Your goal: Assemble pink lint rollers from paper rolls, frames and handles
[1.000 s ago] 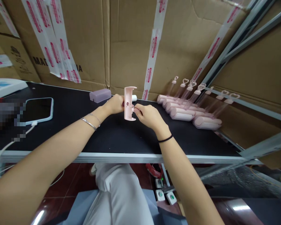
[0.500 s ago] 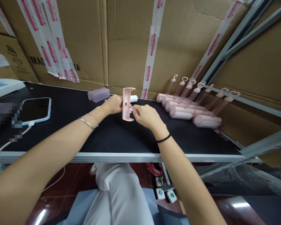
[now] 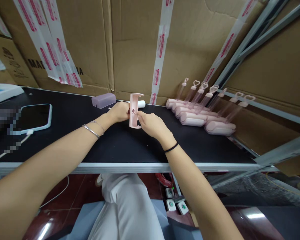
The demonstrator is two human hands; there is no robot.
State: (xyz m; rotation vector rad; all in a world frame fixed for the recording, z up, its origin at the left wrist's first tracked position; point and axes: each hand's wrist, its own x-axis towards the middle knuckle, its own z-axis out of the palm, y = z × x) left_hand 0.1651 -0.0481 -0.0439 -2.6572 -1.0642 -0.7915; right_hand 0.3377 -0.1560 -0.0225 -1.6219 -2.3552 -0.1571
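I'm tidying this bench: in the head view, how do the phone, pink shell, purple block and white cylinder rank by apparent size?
Largest to smallest:
1. Phone
2. Pink shell and purple block: too alike to rank
3. White cylinder, partly hidden, going by what shows

The right hand (image 3: 152, 123) now sits closer to the pink shell (image 3: 133, 120), fingertips overlapping its side toward the surface's (image 3: 130, 146) right edge, and less of the thin shaft (image 3: 135, 114) shows between them. By the far edge, more of the white cylinder (image 3: 141, 104) shows past the shell, and a pale tip (image 3: 109, 108) pokes out beyond the left hand (image 3: 120, 112).
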